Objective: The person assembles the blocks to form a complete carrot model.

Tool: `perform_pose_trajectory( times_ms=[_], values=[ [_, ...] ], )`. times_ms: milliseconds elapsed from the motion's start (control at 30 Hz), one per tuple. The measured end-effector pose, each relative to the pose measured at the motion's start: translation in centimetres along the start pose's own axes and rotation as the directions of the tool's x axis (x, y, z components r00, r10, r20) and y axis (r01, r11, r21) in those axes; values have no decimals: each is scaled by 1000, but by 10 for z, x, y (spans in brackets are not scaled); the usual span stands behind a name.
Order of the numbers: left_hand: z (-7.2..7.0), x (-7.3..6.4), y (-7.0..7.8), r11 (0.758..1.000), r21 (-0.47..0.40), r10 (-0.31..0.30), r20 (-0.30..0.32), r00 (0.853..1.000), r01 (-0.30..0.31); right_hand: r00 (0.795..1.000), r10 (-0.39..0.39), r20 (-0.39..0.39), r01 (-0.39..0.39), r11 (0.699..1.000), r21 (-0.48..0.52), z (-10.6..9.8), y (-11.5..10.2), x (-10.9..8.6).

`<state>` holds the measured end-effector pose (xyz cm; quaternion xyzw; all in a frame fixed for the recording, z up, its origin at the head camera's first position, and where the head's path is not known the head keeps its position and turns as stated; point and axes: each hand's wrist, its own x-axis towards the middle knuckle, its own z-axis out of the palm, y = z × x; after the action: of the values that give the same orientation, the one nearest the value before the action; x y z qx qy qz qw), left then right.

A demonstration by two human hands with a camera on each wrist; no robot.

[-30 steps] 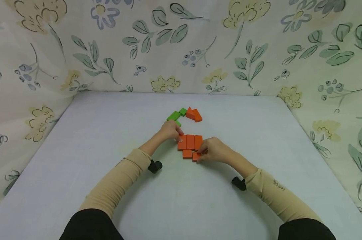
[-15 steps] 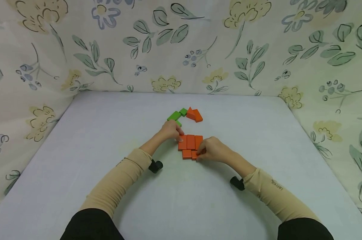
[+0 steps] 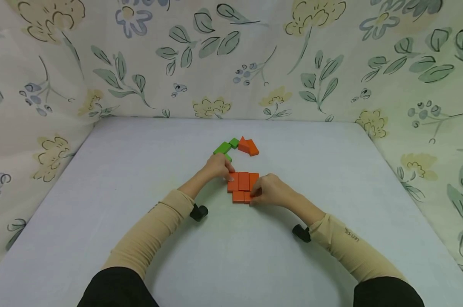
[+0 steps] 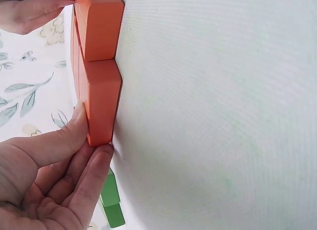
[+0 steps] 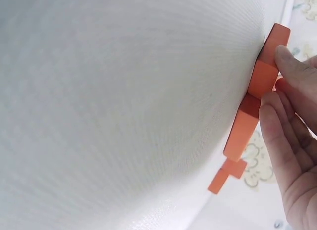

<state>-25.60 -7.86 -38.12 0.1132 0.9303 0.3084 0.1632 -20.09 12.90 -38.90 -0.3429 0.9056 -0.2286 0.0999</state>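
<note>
1. Spanning the foreground, a white table [image 3: 231, 256] is backed by a floral cloth [image 3: 277, 81]; all blocks noted below are borne by the table.
2. The right hand [image 3: 271, 190] is placed at the right side of the orange group and is nearer to its lower row. Thumb and fingers are found clamped on the lower right block.
3. The left hand [image 3: 217, 166] is placed at the group's far left corner. The upper left block [image 3: 233, 182] is pinched there, thumb on the top, fingertips at the far end.
4. The orange group [image 3: 244, 181] is laid flat in two rows: three blocks above, long axes near-to-far; two blocks below, on the near side.
5. Green blocks [image 3: 222, 148] are noted just beyond the left hand, one partly covered by it; two loose orange pieces [image 3: 252, 148] are noted beside them.
6. The lower right block [image 3: 247, 197] is held between right thumb and fingers, seated against the lower left block [image 3: 238, 197]. The seam between these two is judged the governing relation. The held block's long axis cannot be determined, part being covered by the hand.
</note>
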Motion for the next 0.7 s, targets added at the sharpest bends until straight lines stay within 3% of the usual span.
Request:
perform_pose_trajectory(
  times_ms=[133, 233, 300, 367, 433, 533, 600, 700],
  values=[
    [0, 1, -1, 1000, -7, -5, 1, 1000, 5, 1000, -24, 1, 24, 1000, 12, -2, 1, 1],
    [0, 1, -2, 1000, -11, -5, 4, 1000, 5, 999, -31, 15, 29, 996, 82, -9, 4, 2],
    [0, 2, -2, 1000, -11, -7, 5, 1000, 7, 1000, 6, 10, -7, 990, 143, -17, 9, 6],
    [0, 2, -2, 1000, -10, -16, 4, 1000, 16, 995, 98, -2, -96, 976, 193, -27, 15, 12],
    [-1, 1, -1, 1000, -6, -28, -1, 1000, 28, 974, 226, -20, -214, 946, 245, -35, 22, 21],
    [-1, 1, 1, 999, -10, -49, -5, 999, 49, 915, 402, -34, -376, 880, 292, -43, 33, 35],
    [0, 0, 2, 998, -17, -58, -3, 998, 58, 877, 480, -36, -446, 838, 316, -45, 39, 44],
    [1, 0, 4, 998, -21, -67, 1, 998, 67, 843, 534, -66, -493, 816, 302, -44, 46, 56]
  ],
)
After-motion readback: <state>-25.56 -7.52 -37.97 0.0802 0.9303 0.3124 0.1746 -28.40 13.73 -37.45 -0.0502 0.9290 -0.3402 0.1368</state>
